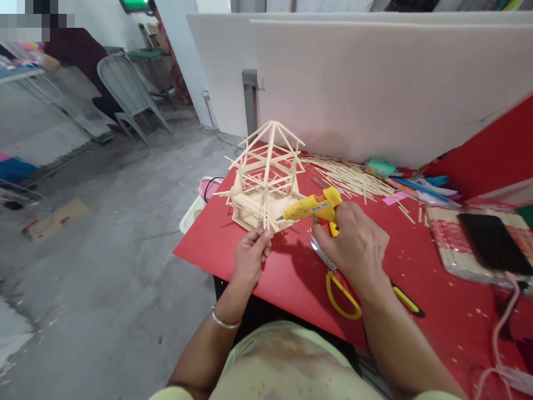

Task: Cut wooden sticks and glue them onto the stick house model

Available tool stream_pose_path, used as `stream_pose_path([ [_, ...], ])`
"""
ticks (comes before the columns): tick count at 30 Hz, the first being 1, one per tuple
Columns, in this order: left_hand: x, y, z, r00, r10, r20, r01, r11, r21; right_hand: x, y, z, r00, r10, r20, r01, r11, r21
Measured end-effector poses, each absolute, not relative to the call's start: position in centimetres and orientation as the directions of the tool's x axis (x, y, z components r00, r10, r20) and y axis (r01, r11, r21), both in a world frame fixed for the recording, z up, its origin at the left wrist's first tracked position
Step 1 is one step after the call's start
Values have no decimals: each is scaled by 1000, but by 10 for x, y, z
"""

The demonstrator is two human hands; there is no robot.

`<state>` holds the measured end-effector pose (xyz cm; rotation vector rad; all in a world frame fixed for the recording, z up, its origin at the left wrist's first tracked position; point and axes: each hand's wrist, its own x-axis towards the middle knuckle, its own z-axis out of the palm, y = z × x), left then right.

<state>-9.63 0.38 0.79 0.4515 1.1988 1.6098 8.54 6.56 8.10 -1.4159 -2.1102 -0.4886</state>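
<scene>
On the red table stands a small house model (272, 166) built of pale wooden sticks, with a peaked open roof frame. My left hand (253, 253) is at its front lower edge, thumb and fingers pinched on the end of a thin wooden stick (267, 220). My right hand (358, 239) is wrapped round the handle of a yellow hot glue gun (312, 205). The gun's nozzle points left, close to the model's front sticks; whether it touches them I cannot tell. Below my right hand lie scissors (342, 297) with yellow handles, partly hidden.
Loose sticks (350, 175) lie in a pile behind the model. A yellow-and-black cutter (408, 300) rests right of my forearm. A phone (495, 243) lies on bagged sticks (443, 244), a pink cable beside it. White boards (375, 89) stand behind the table (208, 244). People sit at the far left.
</scene>
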Motion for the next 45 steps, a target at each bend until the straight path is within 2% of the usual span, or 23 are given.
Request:
stream_pose_path([
  [21,-101,5,2,-419,901,-112,-241,9,970,74,63,81,-291,712,639,922,387,-12],
  [26,-101,5,3,-416,905,-89,-223,-7,975,71,64,83,-306,702,643,916,402,-4],
  [30,-100,4,4,-417,902,-114,-259,2,966,70,64,83,-311,709,632,914,405,-4],
  [37,-92,0,9,-356,899,-256,-511,42,858,69,65,84,-329,695,639,904,427,1],
  [45,-87,-5,12,-369,894,-256,-543,16,840,66,65,84,-360,685,634,899,437,38],
])
